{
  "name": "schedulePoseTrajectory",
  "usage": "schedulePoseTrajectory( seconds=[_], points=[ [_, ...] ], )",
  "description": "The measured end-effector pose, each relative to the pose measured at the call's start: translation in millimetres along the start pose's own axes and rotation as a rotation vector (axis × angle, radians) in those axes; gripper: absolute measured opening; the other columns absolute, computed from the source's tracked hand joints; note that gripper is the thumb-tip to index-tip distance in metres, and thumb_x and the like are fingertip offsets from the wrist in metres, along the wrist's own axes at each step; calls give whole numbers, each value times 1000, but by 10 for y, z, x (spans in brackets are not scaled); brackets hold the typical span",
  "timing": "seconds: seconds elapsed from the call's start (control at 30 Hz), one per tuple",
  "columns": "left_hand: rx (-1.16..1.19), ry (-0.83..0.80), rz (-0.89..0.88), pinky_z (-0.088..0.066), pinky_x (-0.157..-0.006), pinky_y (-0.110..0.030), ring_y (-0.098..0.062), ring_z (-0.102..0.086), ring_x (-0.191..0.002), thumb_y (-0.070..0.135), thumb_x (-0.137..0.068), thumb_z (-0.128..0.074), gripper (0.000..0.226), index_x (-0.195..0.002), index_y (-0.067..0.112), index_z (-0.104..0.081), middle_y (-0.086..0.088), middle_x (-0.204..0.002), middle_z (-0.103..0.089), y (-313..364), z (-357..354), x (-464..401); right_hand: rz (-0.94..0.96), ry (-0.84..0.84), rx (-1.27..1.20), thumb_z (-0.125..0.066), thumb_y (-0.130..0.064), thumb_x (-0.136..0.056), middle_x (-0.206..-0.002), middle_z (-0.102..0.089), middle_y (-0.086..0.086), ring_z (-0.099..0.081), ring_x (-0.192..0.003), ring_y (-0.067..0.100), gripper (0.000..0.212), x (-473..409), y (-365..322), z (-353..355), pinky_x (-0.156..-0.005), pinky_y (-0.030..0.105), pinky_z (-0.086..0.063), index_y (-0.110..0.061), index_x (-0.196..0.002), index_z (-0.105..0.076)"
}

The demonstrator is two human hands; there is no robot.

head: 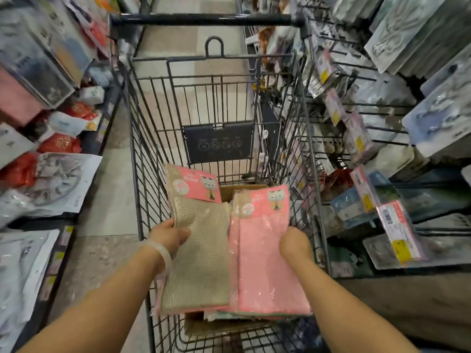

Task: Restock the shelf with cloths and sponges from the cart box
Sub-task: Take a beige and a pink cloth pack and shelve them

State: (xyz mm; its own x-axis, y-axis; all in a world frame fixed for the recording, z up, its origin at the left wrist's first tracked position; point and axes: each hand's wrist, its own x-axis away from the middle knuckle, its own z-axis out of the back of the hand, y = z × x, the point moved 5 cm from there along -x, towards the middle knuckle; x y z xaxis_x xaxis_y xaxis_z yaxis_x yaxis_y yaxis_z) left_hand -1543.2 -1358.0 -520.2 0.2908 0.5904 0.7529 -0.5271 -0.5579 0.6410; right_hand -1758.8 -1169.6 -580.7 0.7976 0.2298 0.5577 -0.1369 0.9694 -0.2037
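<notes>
Cloths in both my hands, over the cart (142, 154) box (229, 324). Left hand (169, 236) grips a beige cloth pack (201, 253) by its left edge, thumb on top, fingers curled under; pink pack peeks out beneath it. Right hand (295, 244) clamps on a pink cloth pack (267, 266) at its right edge, with more packs stacked under. Both packs have pink header cards with a cartoon cat, pointing toward the cart's far end. The two packs sit side by side, edges overlapping, above the box at the cart's near end. White bracelet (159, 252) on my left wrist. Shelves (382, 179) of packaged goods on both sides of the cart, blurred.
</notes>
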Motion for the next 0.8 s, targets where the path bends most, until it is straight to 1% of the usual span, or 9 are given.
schedulePoseTrajectory(
  seconds=[0.1,0.17,0.23,0.33,0.4,0.47,0.57,0.7,0.8],
  points=[
    [40,-60,-42,-52,-77,-37,-25,-62,-80,-10,-88,-52,24,-99,6,-66,-9,-85,-67,14,17,133,69,11,-287,-43,-1,-90,-123,-59,18,-58,-109,32,35,198,-53,118,-82,29,-44,0,-123,-56],
    [60,-118,-87,-52,-83,-39,-26,-63,-81,-9,-88,-53,24,-105,3,-65,-12,-87,-68,23,50,271,155,25,-504,-45,1,-90,-107,-64,15,-58,-83,21,31,425,-129,240,-64,17,-41,0,-118,-59],
    [80,-183,-147,-54,-75,-34,-24,-65,-79,-9,-89,-51,25,-107,4,-64,-11,-87,-69,36,87,458,259,48,-655,-48,0,-91,-93,-59,3,-49,-65,8,28,725,-191,405,-49,10,-37,-8,-115,-60],
    [121,-283,-239,-56,-53,-24,-16,-69,-58,-11,-91,-47,21,-96,4,-62,-5,-67,-72,59,190,847,372,109,-837,-54,-5,-91,-82,-58,-1,-49,-66,7,14,1268,-171,681,-53,10,-41,-16,-93,-61],
    [136,-347,-284,-55,-49,-24,-13,-69,-53,-9,-91,-46,21,-93,5,-61,-3,-61,-72,37,306,1098,438,155,-897,-57,-4,-87,-81,-60,1,-55,-73,14,21,1645,-90,809,-68,22,-47,-24,-81,-59],
    [152,-402,-317,-55,-50,-26,-16,-70,-55,-7,-93,-44,20,-99,2,-61,-5,-64,-73,-44,446,1351,467,192,-953,-59,0,-84,-85,-61,5,-55,-80,19,26,2046,65,849,-74,34,-46,-25,-78,-60],
    [156,-480,-352,-54,-59,-31,-23,-68,-69,-4,-94,-42,23,-111,0,-58,-10,-78,-71,-237,598,1779,472,263,-1050,-60,3,-78,-86,-61,8,-53,-81,20,25,2688,409,796,-74,35,-42,-22,-78,-61],
    [137,-573,-372,-49,-70,-37,-25,-64,-80,-5,-93,-42,23,-95,7,-62,-9,-82,-71,-484,653,2326,436,340,-1176,-54,10,-85,-83,-66,0,-59,-78,19,33,3491,929,684,-73,35,-47,-22,-83,-62],
    [92,-647,-382,-49,-73,-39,-26,-65,-88,-3,-92,-44,23,-97,10,-63,-11,-94,-70,-597,524,2707,410,428,-1215,-53,10,-85,-86,-66,0,-59,-84,22,35,4038,1348,710,-77,39,-48,-24,-84,-62]
  ],
)
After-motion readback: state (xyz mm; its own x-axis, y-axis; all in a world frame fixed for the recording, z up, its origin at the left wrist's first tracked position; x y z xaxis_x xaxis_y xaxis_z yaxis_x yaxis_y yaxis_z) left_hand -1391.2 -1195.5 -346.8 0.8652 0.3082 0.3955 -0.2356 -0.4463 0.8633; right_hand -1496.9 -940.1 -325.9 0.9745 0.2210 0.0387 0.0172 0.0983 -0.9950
